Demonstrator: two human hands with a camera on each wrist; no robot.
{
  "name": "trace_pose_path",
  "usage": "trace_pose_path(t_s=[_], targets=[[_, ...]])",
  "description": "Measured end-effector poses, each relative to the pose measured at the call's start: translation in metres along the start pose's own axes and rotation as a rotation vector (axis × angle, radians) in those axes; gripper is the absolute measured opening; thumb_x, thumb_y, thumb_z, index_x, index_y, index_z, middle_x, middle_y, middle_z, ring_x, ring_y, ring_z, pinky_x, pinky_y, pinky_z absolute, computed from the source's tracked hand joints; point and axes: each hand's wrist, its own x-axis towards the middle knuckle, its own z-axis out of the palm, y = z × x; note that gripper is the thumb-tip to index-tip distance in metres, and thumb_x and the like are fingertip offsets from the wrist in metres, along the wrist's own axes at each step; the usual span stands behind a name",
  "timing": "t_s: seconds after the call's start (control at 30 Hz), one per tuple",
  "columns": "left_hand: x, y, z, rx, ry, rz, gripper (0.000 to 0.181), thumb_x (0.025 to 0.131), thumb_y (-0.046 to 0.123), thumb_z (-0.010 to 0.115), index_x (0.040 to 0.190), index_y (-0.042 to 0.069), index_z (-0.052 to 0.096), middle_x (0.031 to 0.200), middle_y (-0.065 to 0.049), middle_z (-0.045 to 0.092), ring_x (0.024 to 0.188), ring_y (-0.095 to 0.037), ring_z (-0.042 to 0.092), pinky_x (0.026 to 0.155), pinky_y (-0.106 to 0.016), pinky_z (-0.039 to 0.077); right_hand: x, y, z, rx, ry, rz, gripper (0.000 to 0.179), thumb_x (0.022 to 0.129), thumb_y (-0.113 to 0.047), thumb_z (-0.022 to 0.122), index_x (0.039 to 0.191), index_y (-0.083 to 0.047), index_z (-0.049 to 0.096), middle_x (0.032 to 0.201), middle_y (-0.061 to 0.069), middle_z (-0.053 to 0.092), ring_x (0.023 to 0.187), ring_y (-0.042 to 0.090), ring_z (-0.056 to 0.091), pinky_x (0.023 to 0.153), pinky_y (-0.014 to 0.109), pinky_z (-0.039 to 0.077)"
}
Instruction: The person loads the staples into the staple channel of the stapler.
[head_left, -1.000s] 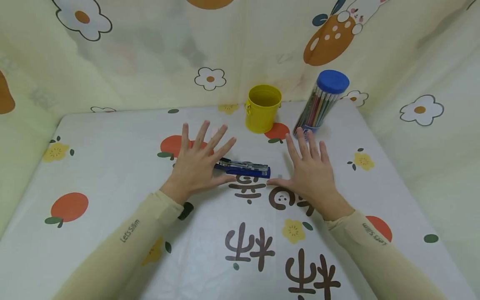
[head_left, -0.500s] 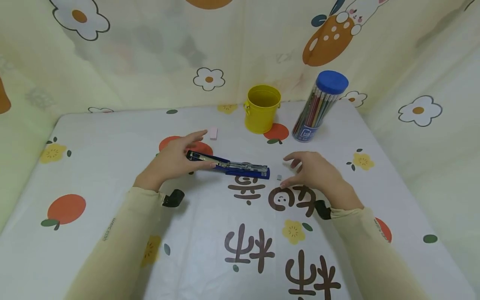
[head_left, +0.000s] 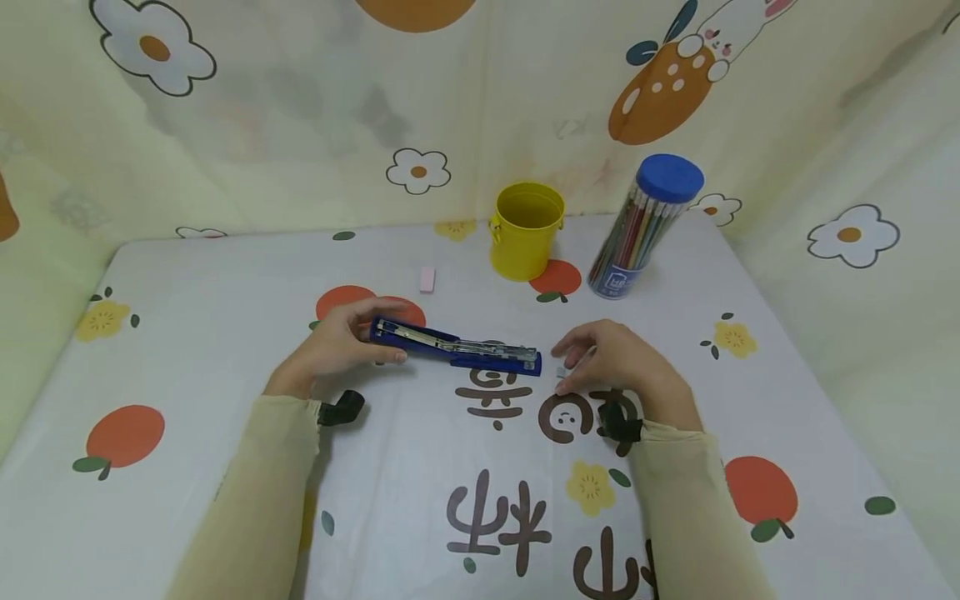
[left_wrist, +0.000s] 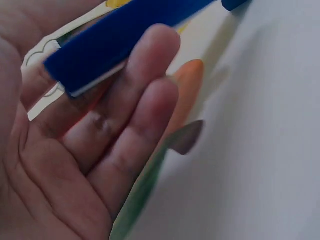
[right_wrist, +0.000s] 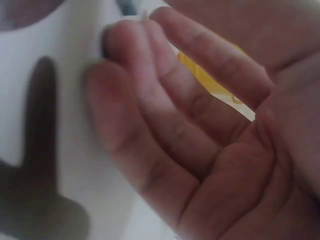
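On my feed I'm seeing a dark blue stapler (head_left: 456,348) showing silvery metal, a small grey piece (head_left: 561,372), a bright yellow bucket (head_left: 519,250), a blue lid (head_left: 670,177), multicoloured pencils (head_left: 633,233) and cream sleeves (head_left: 247,492). Red-orange fruit (head_left: 125,436), yellow flowers (head_left: 590,488) and brown characters (head_left: 483,508) are patterning the white tablecloth (head_left: 405,517); brown-centred white flowers (head_left: 853,236) are dotting the cream curtain (head_left: 300,167).

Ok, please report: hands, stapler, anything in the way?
Left hand grips stapler, opened out. Right hand at grey block, contact unclear. Bucket and pencil jar behind, out of the way.
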Motion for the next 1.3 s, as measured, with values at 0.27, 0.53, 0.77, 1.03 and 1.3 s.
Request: trace_pose_path(t_s=[0.27, 0.53, 0.77, 1.03, 1.3], targets=[[-0.003, -0.008, 0.008, -0.084, -0.015, 0.061, 0.057, 0.076, 0.007, 0.09, 0.128, 0.011, 0.066, 0.123, -0.006, 0.067, 0.102, -0.025, 0.064, 0.08, -0.026, 0.052, -0.003, 0.004, 0.005, -0.001, 0.031, 0.0, 0.042, 0.074, -0.023, 0.093, 0.111, -0.015, 0.075, 0.095, 0.004, 0.067, 0.085, 0.025, 0.06, 0.078, 0.037, 0.052], [0.002, -0.012, 0.008, -0.053, 0.014, 0.038, 0.052, 0.078, 0.015, 0.089, 0.125, 0.012, 0.068, 0.112, -0.009, 0.07, 0.088, -0.024, 0.064, 0.067, -0.025, 0.051, -0.002, 0.01, 0.004, 0.016, 0.032, 0.0, 0.035, 0.077, -0.025, 0.09, 0.108, -0.016, 0.076, 0.094, 0.003, 0.069, 0.086, 0.024, 0.061, 0.08, 0.038, 0.052], [0.002, -0.012, 0.009, -0.109, 0.046, 0.02, 0.051, 0.078, 0.011, 0.089, 0.124, 0.012, 0.068, 0.111, -0.013, 0.07, 0.082, -0.026, 0.064, 0.064, -0.026, 0.053, 0.006, 0.013, -0.002, 0.019, 0.011, -0.041, 0.024, 0.079, -0.024, 0.089, 0.099, -0.015, 0.078, 0.09, 0.002, 0.072, 0.084, 0.023, 0.063, 0.083, 0.039, 0.051], [0.007, -0.015, 0.011, -0.076, 0.038, 0.032, 0.049, 0.08, 0.013, 0.088, 0.124, 0.014, 0.068, 0.111, -0.009, 0.071, 0.088, -0.026, 0.066, 0.066, -0.026, 0.053, 0.006, 0.02, -0.001, 0.016, 0.009, -0.045, 0.025, 0.081, -0.028, 0.087, 0.101, -0.015, 0.079, 0.089, 0.001, 0.071, 0.085, 0.023, 0.061, 0.083, 0.039, 0.05], [0.003, -0.014, 0.007, -0.088, 0.051, 0.009, 0.049, 0.078, 0.016, 0.089, 0.123, 0.015, 0.069, 0.109, -0.01, 0.07, 0.08, -0.025, 0.062, 0.062, -0.026, 0.051, 0.009, 0.017, 0.001, 0.025, 0.007, -0.097, 0.024, 0.082, -0.025, 0.087, 0.101, -0.013, 0.079, 0.087, 0.001, 0.071, 0.081, 0.021, 0.062, 0.082, 0.037, 0.051]])
